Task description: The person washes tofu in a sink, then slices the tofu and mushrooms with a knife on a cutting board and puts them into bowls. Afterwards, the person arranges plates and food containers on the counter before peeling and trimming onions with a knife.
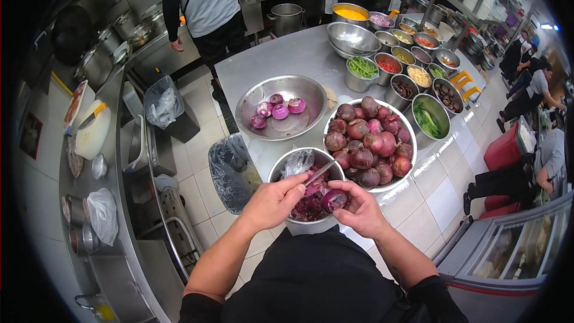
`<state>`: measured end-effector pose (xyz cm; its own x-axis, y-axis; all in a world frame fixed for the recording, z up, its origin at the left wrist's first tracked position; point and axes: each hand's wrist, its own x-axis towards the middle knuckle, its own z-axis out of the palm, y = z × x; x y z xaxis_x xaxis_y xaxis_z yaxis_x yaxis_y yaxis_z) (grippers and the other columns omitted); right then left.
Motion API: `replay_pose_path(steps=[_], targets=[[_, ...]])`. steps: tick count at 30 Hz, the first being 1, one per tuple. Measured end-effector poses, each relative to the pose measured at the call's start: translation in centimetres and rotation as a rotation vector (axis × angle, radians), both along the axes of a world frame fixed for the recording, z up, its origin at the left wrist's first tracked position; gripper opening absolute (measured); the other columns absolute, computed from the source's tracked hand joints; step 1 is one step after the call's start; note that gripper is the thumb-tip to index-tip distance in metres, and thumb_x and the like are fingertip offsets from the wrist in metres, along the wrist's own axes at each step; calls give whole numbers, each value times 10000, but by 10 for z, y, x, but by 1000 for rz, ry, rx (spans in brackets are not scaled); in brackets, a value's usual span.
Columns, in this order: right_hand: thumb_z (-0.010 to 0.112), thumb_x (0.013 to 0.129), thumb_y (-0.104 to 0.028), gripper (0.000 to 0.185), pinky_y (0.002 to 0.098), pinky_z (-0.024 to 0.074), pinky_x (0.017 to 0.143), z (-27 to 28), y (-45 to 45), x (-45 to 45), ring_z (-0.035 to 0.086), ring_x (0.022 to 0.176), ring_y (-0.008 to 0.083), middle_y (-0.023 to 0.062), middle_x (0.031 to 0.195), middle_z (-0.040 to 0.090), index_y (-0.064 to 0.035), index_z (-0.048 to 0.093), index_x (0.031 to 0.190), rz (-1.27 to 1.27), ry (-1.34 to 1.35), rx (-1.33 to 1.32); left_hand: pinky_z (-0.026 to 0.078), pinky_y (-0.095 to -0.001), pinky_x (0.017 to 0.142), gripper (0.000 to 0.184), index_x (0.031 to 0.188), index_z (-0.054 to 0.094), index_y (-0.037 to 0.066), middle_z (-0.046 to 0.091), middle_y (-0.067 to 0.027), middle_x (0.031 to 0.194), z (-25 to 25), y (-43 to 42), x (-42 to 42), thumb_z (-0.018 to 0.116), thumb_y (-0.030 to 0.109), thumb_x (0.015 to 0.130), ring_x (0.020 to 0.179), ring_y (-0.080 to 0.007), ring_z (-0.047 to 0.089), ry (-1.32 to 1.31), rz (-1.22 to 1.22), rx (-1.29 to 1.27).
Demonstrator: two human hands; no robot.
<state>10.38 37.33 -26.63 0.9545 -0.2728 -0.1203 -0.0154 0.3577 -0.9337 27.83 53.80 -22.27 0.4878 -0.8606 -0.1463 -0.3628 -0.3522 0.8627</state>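
My left hand [274, 204] is closed around a knife [321, 173], whose narrow blade points up and to the right. A red onion [333, 201] sits in the fingers of my right hand [362, 210], part of its skin looking dark and glossy. Both hands are over a metal pot [274, 173] holding onion skins [308, 208] and a clear plastic bag [299, 161]. Just behind, a large bowl is heaped with unpeeled red onions [373, 142]. To the left of it, a wide steel bowl [248, 98] contains several peeled purple onions [280, 111].
A lined bin [230, 173] stands by the table's left edge. Pots of cut vegetables, among them green beans [362, 67] and red peppers [388, 64], crowd the right of the steel table [263, 63]. A person [203, 6] stands beyond it.
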Motion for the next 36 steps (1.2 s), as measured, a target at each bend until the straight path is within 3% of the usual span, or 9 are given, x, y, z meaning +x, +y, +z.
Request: replay_pose_path(steps=[2,5,8,14,18,27,30,31,36], targets=[[605,834,107,576,294,454,980,2,1,2,539,1129,127,69,1244,523,-16,443,1373,-34,-66,-13,533,-398,775,372,1285,620,102,696,-197,893,1,1,0,541,295,977,833,-358,693,-13,48,58],[590,830,120,599,295,443,993,0,1,2,519,1170,139,89,1285,491,-22,418,1387,-47,-101,-2,532,-401,757,370,1289,618,103,691,-202,861,-9,3,-2,532,285,979,815,-355,693,-179,-28,63],[590,827,122,598,300,447,990,-2,1,2,519,1177,147,93,1281,493,-25,410,1378,-55,-129,4,527,-397,728,415,1342,571,96,672,-203,801,1,5,-7,535,293,979,778,-342,691,-73,48,49],[615,817,120,572,312,465,978,-9,3,3,532,1167,151,85,1239,513,-29,425,1336,-87,-144,87,512,-357,697,514,1432,469,73,663,-106,764,1,8,-19,539,328,991,718,-215,666,201,-140,0],[663,798,94,550,314,456,999,-16,1,1,546,1176,167,108,1306,507,-42,453,1288,-45,-150,121,450,-257,593,411,1393,526,43,543,16,707,-15,2,-15,494,230,1029,614,-72,505,223,-153,-190],[637,840,100,542,372,449,1045,-9,4,4,535,1232,213,133,1366,493,-45,442,1324,-54,-246,349,467,-273,626,476,1434,465,37,563,1,700,-6,5,-15,541,217,1001,636,-99,539,184,-102,-157],[661,849,46,530,391,414,1081,-16,1,3,522,1249,225,142,1392,477,-46,446,1324,-54,-210,376,481,-295,635,531,1451,427,26,603,-41,714,8,4,-25,576,206,974,631,-149,582,89,-170,-50],[669,850,29,525,394,410,1085,-16,2,4,519,1252,227,141,1395,476,-46,448,1321,-61,-223,347,510,-326,682,511,1436,448,36,661,-98,786,12,3,-27,579,196,968,686,-217,647,75,-164,-17],[699,847,-30,522,399,393,1099,-15,3,7,507,1264,227,131,1398,484,-45,456,1308,-79,-256,268,533,-347,742,381,1337,572,62,698,-145,882,-12,-2,-23,565,183,976,763,-266,691,-98,-179,-265]])
